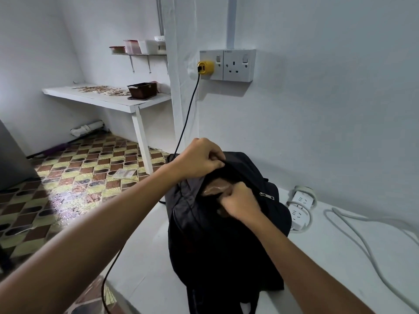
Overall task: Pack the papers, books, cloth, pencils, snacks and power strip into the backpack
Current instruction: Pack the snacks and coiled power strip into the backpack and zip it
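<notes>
Black backpack (226,234) stands upright on the white tabletop (340,257), main opening at top pulled wide. Left hand (199,158) grips the far rim of the opening, fingers curled round the fabric, holding it up and back. Right hand (240,203) is clenched at the near edge of the opening, pushing a brown, shiny-wrapped packet (215,189) down inside (probably the snacks, label not readable). Zipper pull (267,196) hangs just right of the right hand, so the bag is not yet zipped.

Progress, as a judgement: mostly packed. No papers, books, cloth or pencils lie on the tabletop in view; presumably they are already inside, though the interior is too dark to confirm. Still out: the white power strip (300,209), lying right of the backpack near the wall, its white cable (362,241) trailing across the tabletop. That looks like the last item, then zipping.

Around: a double wall socket (238,65) with a yellow adapter (205,67), and a black cord (181,137) running down from it behind the bag.
</notes>
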A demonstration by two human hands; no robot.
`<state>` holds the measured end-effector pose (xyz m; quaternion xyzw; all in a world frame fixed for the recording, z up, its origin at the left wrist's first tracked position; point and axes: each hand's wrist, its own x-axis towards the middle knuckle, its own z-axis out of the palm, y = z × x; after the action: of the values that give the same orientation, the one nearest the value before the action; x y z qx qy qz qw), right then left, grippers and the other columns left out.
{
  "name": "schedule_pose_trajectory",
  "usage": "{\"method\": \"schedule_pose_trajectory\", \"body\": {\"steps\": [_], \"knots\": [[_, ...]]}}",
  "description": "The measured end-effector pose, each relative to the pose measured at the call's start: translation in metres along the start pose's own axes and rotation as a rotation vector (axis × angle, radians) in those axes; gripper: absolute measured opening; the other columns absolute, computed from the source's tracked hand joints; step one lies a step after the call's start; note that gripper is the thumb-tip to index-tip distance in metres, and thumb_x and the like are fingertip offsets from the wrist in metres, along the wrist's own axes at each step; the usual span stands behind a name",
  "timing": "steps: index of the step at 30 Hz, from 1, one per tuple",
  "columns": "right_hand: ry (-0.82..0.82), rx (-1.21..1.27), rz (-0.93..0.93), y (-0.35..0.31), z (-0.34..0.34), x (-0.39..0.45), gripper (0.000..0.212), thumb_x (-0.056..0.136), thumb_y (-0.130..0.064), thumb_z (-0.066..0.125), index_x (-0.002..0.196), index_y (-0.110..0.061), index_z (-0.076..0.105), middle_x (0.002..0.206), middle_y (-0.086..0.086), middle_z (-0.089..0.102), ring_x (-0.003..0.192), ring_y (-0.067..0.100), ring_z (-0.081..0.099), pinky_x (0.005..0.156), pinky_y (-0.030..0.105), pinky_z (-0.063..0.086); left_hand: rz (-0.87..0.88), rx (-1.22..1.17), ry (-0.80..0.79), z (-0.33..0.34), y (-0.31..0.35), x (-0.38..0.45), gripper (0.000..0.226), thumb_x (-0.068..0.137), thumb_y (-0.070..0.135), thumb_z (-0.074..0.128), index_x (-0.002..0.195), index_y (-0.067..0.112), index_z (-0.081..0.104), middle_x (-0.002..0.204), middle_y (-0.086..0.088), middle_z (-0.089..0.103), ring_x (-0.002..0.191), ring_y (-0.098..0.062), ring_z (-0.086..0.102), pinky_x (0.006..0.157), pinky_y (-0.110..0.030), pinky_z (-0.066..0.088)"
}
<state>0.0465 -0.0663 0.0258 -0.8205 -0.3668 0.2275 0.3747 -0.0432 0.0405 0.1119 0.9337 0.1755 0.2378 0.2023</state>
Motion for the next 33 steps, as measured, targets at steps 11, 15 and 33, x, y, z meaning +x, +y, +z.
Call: {"method": "schedule_pose_trajectory", "body": {"steps": [11, 15, 33], "knots": [[0.076, -0.88, -0.467, -0.005, 0.024, 0.043, 0.032, 0.096, -0.004, 0.037, 0.121, -0.003, 0.058, 0.125, 0.018, 0.056, 0.108, 0.034, 0.06, 0.084, 0.039, 0.049, 0.021, -0.056, 0.041, 0.003, 0.008, -0.002, 0.006, 0.08, 0.008, 0.07, 0.082, 0.011, 0.076, 0.059, 0.008, 0.063, 0.056, 0.001, 0.054, 0.062, -0.007, 0.039], [-0.125, -0.484, -0.231, 0.001, 0.03, 0.07, 0.037, 0.101, -0.016, 0.031, 0.128, -0.002, 0.052, 0.13, 0.02, 0.054, 0.12, 0.033, 0.052, 0.098, 0.038, 0.041, 0.035, -0.055, 0.006, 0.002, 0.009, -0.008, 0.006, 0.081, 0.006, 0.07, 0.081, 0.008, 0.075, 0.055, 0.019, 0.054, 0.052, 0.007, 0.051, 0.06, -0.002, 0.034], [-0.252, -0.451, -0.574, 0.032, -0.038, -0.033, 0.026, 0.09, -0.021, 0.05, 0.11, -0.022, 0.068, 0.107, 0.002, 0.07, 0.098, 0.018, 0.063, 0.086, 0.029, 0.048, 0.136, 0.261, -0.149, 0.065, -0.006, -0.018, 0.025, 0.067, 0.018, 0.061, 0.092, 0.023, 0.059, 0.084, 0.009, 0.053, 0.077, -0.015, 0.054, 0.069, -0.034, 0.047]]}}
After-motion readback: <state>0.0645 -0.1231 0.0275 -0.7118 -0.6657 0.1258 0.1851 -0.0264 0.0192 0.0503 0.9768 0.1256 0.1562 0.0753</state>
